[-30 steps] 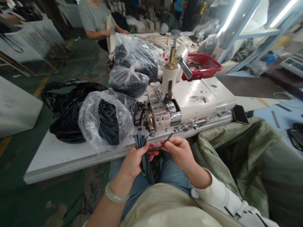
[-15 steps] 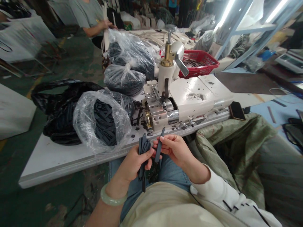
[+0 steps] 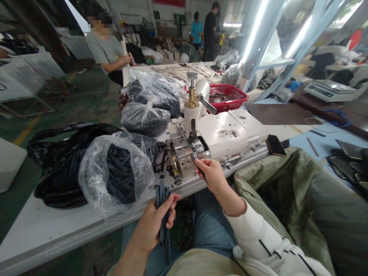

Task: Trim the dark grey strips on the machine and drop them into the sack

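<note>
Clenched in the left hand (image 3: pixel 151 224), fingers closed tight: a bundle of flat dark grey strips (image 3: pixel 161 203), at 7 o'clock from the machine. Pinched between the fingers (image 3: pixel 201 163) of the right hand (image 3: pixel 211 175): a single dark grey strip (image 3: pixel 195 156), tip just at the front of the cream-white industrial sewing machine (image 3: pixel 224 134). At 9 o'clock from the hands, a clear plastic bag of dark strips (image 3: pixel 94 180) on the white bench (image 3: pixel 43 237); at 3 o'clock, a green woven sack (image 3: pixel 267 191).
</note>
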The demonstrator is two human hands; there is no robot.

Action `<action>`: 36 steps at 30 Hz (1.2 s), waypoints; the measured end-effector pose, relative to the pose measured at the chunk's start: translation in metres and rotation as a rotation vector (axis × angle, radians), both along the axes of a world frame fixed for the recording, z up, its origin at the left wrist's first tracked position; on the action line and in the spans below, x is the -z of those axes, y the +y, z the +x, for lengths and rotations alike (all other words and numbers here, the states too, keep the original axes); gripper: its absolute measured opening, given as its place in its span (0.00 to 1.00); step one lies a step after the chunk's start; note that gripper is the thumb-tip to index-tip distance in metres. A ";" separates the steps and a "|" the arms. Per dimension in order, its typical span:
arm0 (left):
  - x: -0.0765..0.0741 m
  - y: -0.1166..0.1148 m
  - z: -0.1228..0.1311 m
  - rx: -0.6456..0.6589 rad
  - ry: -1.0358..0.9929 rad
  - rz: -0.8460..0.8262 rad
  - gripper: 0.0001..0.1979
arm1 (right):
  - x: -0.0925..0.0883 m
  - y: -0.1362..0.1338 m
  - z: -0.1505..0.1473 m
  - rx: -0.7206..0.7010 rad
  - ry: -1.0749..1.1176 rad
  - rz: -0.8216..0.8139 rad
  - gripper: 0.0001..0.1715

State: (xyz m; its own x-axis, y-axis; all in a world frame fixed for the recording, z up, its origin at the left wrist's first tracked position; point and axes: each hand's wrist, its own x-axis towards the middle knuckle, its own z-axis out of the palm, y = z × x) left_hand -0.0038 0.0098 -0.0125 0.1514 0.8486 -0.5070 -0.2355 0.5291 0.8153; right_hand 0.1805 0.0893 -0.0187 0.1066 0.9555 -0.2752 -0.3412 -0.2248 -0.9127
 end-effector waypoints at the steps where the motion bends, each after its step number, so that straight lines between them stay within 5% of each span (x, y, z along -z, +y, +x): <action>1: 0.000 0.000 -0.001 0.001 -0.003 -0.005 0.16 | -0.002 0.007 0.001 0.011 -0.011 -0.005 0.20; 15: 0.002 0.004 -0.004 0.002 -0.035 0.014 0.15 | -0.009 0.029 -0.008 0.110 0.047 -0.077 0.14; 20: 0.004 0.003 -0.005 0.009 -0.043 0.018 0.14 | -0.006 0.025 -0.002 0.362 -0.031 0.040 0.17; 24: 0.003 0.001 -0.008 0.002 -0.126 -0.018 0.13 | 0.012 -0.009 0.053 0.676 -0.387 0.095 0.18; 27: 0.000 0.001 -0.009 0.013 -0.249 -0.071 0.11 | 0.037 -0.052 0.128 0.806 -0.969 -0.057 0.21; 30: -0.001 0.002 -0.009 0.038 -0.363 -0.121 0.12 | 0.058 -0.091 0.193 0.595 -1.485 -0.299 0.23; 32: -0.001 0.003 -0.004 0.061 -0.429 -0.161 0.13 | 0.061 -0.106 0.206 0.439 -1.630 -0.330 0.31; 34: 0.000 0.004 0.004 0.076 -0.483 -0.200 0.13 | 0.055 -0.112 0.187 0.313 -1.535 -0.180 0.33; 36: 0.000 0.006 0.014 0.047 -0.512 -0.218 0.13 | 0.042 -0.112 0.141 0.073 -1.234 0.089 0.25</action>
